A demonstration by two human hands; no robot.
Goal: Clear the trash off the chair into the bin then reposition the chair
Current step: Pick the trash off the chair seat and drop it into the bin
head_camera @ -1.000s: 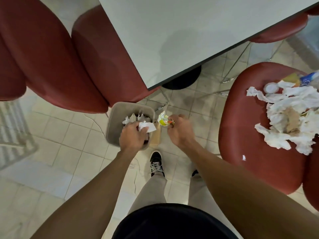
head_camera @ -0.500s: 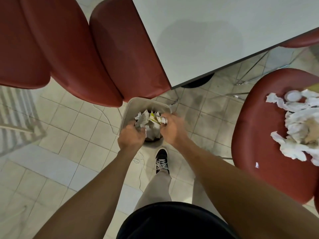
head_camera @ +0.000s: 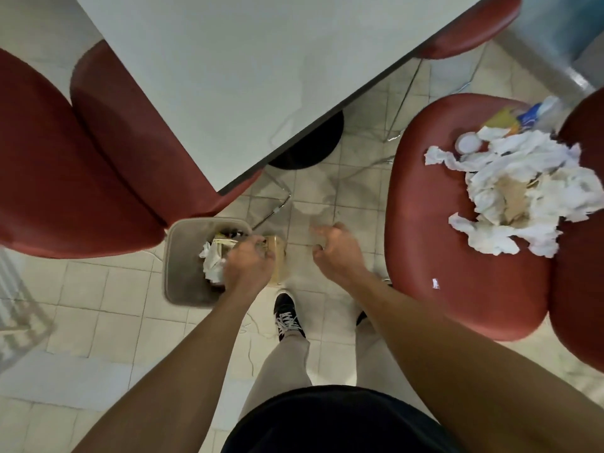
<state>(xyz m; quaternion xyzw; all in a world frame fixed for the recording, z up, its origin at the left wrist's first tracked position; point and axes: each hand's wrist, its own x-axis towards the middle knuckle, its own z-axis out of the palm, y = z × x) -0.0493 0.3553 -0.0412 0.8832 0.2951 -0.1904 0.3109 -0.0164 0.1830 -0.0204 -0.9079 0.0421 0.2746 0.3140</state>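
With left hand [head_camera: 250, 266] loosely curled, apparently empty, over bin [head_camera: 183, 256] and right hand [head_camera: 333, 251] empty, fingers relaxed, gather crumpled tissue pile [head_camera: 510, 194] on red chair [head_camera: 457, 289] to right of right hand in large compact handfuls; release only above bin.

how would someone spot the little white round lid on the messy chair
Find the red chair on the right, heaped with crumpled white paper. The lid sits at the heap's far left edge, toward the table. It alone is a smooth flat disc.
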